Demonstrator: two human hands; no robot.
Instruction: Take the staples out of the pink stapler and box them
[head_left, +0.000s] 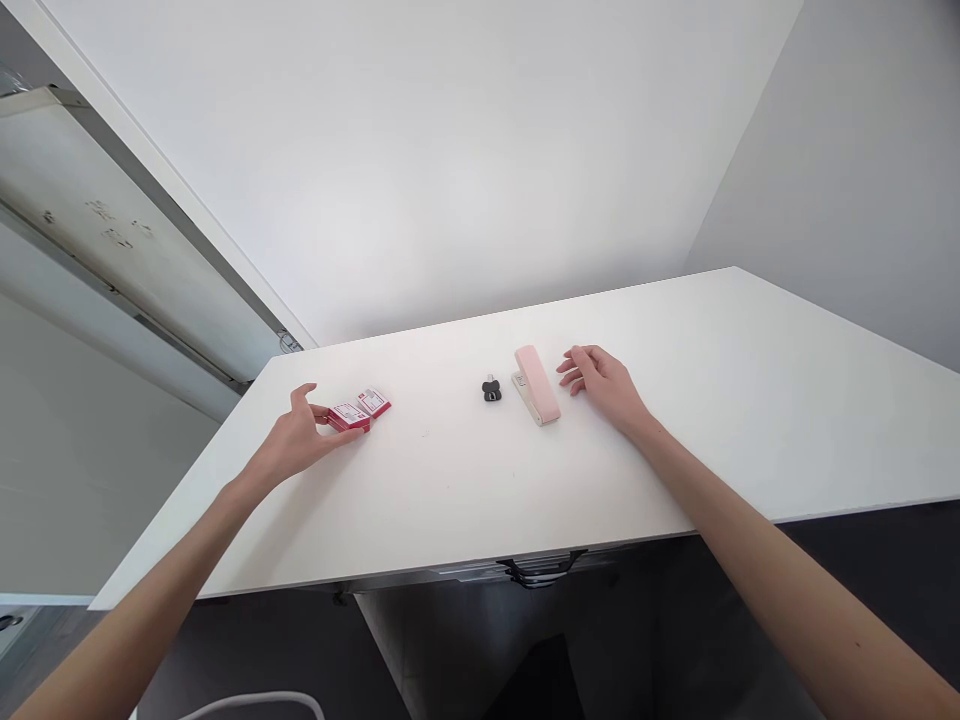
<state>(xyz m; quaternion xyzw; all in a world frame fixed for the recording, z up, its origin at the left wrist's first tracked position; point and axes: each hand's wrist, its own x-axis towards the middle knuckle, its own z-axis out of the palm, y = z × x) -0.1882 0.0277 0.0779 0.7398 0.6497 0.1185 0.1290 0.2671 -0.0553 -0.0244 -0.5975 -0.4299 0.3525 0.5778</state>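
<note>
Left fingers (319, 411) partly hide one red-white box (348, 414)

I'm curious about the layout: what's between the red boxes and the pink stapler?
In the head view, a small black gadget lies between them, nearer the pink stapler.

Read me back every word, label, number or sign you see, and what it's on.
Nothing is legible.
Left box: printed label, too small to read.
Right box: printed label, too small to read.
Stapler, black gadget: no readable text.
</note>
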